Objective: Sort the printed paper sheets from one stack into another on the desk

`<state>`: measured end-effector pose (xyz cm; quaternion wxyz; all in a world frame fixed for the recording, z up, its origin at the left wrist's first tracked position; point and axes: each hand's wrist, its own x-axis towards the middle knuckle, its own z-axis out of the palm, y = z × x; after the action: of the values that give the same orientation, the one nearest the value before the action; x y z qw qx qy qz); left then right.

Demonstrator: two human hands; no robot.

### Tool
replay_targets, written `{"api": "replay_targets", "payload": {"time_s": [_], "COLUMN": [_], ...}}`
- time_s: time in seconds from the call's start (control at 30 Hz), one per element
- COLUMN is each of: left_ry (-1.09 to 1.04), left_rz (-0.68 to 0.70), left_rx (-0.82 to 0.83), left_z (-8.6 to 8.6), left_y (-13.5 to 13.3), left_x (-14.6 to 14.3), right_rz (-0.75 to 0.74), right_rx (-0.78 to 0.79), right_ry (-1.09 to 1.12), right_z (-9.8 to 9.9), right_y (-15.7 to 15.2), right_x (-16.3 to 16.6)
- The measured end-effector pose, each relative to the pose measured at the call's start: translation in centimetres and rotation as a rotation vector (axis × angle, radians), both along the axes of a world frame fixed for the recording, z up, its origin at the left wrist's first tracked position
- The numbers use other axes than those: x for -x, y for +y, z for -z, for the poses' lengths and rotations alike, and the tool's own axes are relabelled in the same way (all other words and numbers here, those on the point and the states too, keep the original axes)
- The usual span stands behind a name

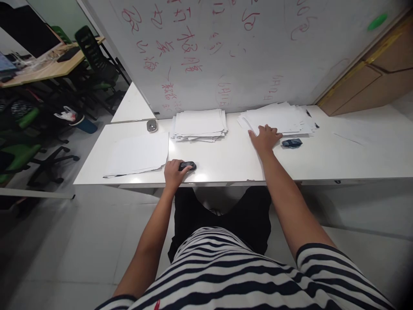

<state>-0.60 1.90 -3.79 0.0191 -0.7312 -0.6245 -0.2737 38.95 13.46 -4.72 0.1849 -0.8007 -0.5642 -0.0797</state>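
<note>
Black object: lying on the white worktop [226,161] close to its front edge, the small black object [191,165] is sitting under the left hand [174,172].
Left grip: fingers and thumb are curling narrowly around the left end of the black object, holding it.
Right stack: a spread-out paper stack [284,118] is resting against the foot of the whiteboard [209,56], its sheets fanning unevenly.
Right grip: the right hand [266,140] is touching the near edge of that stack, fingers spreading wide; whether it is pinching any sheet, I cannot tell.
Dark packet: just beside the right hand, a crumpled dark blue packet [292,143] is lying near the stack.
Middle stack: a neater paper pile [200,122] is standing between the hands, beyond the black object.
Left sheets: flat white sheets [138,150] are covering the worktop's left part, a grey rounded device [152,125] lying just behind them.
Whiteboard: it is bearing red handwriting and a green oval piece [377,21].
Right end: a brown carton [371,86] is standing beside the whiteboard.
Left background: a dark chair [95,54] and a blue bin [84,124] are standing on the floor.
</note>
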Motion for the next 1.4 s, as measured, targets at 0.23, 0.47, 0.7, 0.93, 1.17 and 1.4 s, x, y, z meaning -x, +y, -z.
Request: {"api": "replay_targets", "payload": {"time_s": [0.23,0.47,0.7,0.93,1.17,1.4], "left_ry": [-0.010,-0.018,-0.080,-0.276,-1.283,-1.479], "left_rz": [0.002,0.017,-0.071,-0.039,0.352,0.332], "left_rx": [0.009,-0.003,-0.037,-0.164,0.384,0.786], "left_z": [0.0,0.3,0.4,-1.0,-6.3,-7.1], "left_y": [0.0,0.1,0.1,-1.6,-4.5,-4.4], "left_x": [0.0,0.1,0.1,-0.7,-6.0,-5.4], "right_rz": [-0.031,-0.122,-0.056,-0.185,-0.380,-0.375], "right_rx": [0.003,-0.055,-0.241,-0.410,-0.176,-0.035], "right_ry": [0.046,0.090,0.163,1.089,2.051,2.095], "right_z": [0.7,1.1,-1.7,-6.4,-6.5,-5.0], "right_y": [0.7,0.5,-1.7,-10.4,-18.6,-20.1], "right_x": [-0.8,-1.3,0.2,7.0,12.4,11.8]}}
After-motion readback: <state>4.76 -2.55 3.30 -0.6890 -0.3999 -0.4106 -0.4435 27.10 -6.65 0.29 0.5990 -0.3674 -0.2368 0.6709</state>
